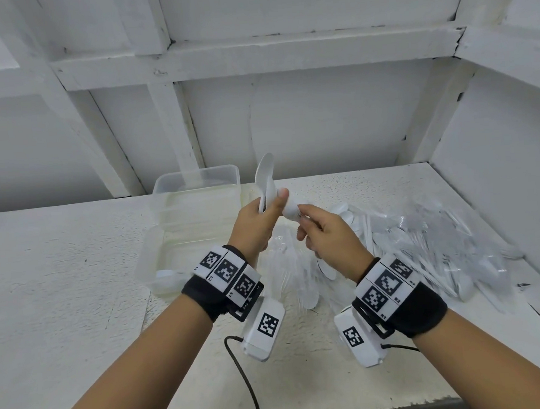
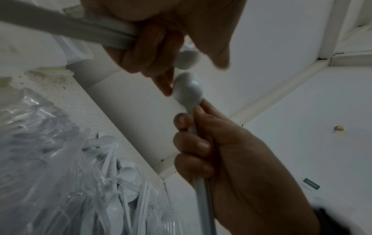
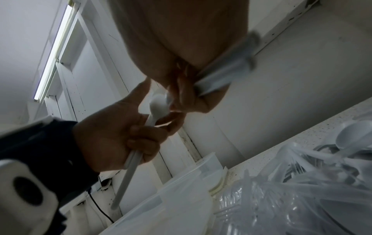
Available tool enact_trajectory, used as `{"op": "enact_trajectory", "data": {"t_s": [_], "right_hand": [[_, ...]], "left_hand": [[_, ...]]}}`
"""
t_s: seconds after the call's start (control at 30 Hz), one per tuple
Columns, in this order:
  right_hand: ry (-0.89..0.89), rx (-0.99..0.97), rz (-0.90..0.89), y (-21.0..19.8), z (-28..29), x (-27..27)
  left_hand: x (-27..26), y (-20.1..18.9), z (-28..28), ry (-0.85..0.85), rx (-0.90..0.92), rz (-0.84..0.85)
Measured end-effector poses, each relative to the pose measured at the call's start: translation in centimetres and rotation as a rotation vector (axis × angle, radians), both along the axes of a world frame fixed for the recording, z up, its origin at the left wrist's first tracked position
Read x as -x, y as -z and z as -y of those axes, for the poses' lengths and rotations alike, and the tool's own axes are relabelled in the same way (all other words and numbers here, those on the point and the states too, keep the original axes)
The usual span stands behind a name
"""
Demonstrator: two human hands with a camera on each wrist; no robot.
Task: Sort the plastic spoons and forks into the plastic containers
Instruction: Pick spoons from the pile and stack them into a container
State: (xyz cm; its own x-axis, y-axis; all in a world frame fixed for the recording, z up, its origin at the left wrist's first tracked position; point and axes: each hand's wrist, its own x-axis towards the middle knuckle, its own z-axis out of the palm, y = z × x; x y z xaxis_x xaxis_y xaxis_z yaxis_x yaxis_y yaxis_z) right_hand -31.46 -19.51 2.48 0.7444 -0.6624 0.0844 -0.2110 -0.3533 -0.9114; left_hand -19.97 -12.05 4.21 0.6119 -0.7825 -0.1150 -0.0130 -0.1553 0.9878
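White-painted alcove w/ boxed wall panels, speckled white counter [image 1: 61,280] running wall to wall. Clear containers [image 1: 195,196] sit at back left: a stack, plus one lower tub [image 1: 158,268] nearer the person w/ a few white pieces in its bottom, prob. spoons already sorted. Pile of cutlery [image 1: 422,236] in clear bags lies to the right, spoons & forks mixed, near the tubs but apart from them.

Both hands are raised over the counter between tubs & pile, nearly touching. Left hand [image 1: 257,224] is clenched round spoon handles, bowls up; the top spoon [image 1: 265,176] stands well above the fist. Left wrist view shows fingers [image 2: 193,144] curled on the handle, bowl [image 2: 188,86] poking out on top. Looks like a growing bundle, held upright so more can be slid in alongside.

Right hand [image 1: 324,232] grips another batch of spoons [image 1: 291,211], bowl end pointed at the left fist; right wrist view shows several white handles [image 3: 227,73] sticking out of its closed fingers. Exact count unclear, blurred.

Judgement: mid-sort, right hand feeding picked spoons to the left so bowls line up & nest, then the lot goes in a tub at once. Pile is big, so task is early. Risk: slick handles slipping at the hand-over & dropping back in the pile.
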Motion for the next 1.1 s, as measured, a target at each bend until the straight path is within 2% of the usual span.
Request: {"op": "enact_trajectory", "data": {"t_s": [0.13, 0.3, 0.43, 0.57, 0.7, 0.87, 1.0, 1.1], "right_hand": [[0.127, 0.03, 0.056, -0.7, 0.4, 0.2], [0.188, 0.054, 0.215, -2.2, -0.3, -1.0], [0.246, 0.074, 0.211, -1.8, -0.1, -1.9], [0.315, 0.07, 0.223, -1.6, 0.9, -1.7], [0.309, 0.013, 0.298, -2.3, 1.5, -1.6], [0.29, 0.017, 0.362, -2.3, 1.1, -2.0], [0.266, -0.053, 0.375, -2.0, 0.9, -2.1], [0.233, -0.032, 0.37, -2.2, 0.8, -1.8]], "left_hand": [[-0.1, 0.1, 0.1, -0.067, -0.043, -0.097], [0.4, 0.3, -0.1, -0.001, -0.039, 0.144], [1.0, 0.6, 0.0, 0.073, -0.007, 0.243], [0.7, 0.6, -0.5, 0.123, 0.048, 0.003], [0.2, 0.1, -1.1, 0.231, 0.051, -0.226], [0.7, -0.3, -1.3, 0.385, 0.035, -0.359], [1.1, -0.2, -1.0, 0.378, 0.018, -0.378], [1.1, 0.1, -1.1, 0.382, 0.006, -0.414]]}}
